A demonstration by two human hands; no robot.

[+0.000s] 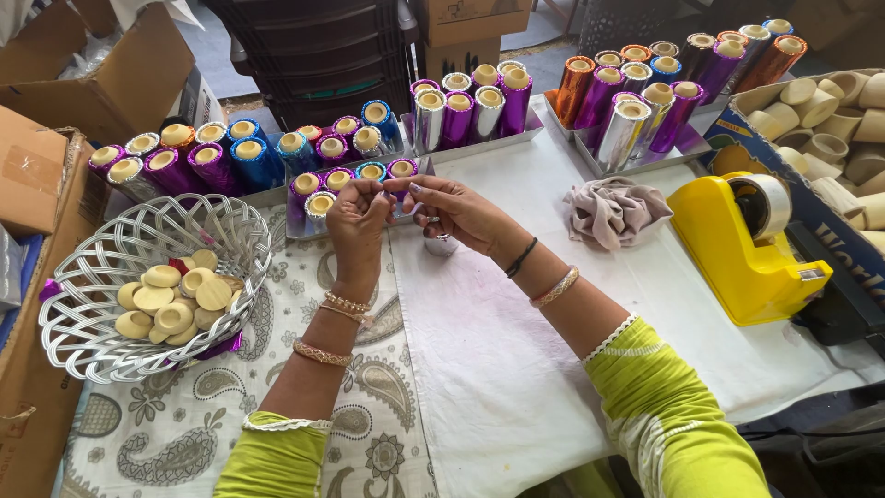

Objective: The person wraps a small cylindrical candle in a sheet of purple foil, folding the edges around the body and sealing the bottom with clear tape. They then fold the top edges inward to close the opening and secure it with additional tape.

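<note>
My left hand (358, 219) and my right hand (452, 210) meet above the white cloth, fingertips pinched together on something small that I cannot make out. A small silver foil-covered tube (441, 244) stands on the cloth just under my right hand. Behind my hands, trays (479, 148) hold several foil-wrapped tubes (458, 115) in purple, silver and blue. A white woven basket (101, 277) with several tan round caps (171, 300) sits to the left of my left arm.
A yellow tape dispenser (737, 244) stands at the right, a crumpled grey-pink rag (613, 212) beside it. A cardboard box (737, 129) of bare tan cups (830, 115) is at the far right. More tubes (645, 92) fill a back-right tray. Cardboard boxes (37, 184) line the left.
</note>
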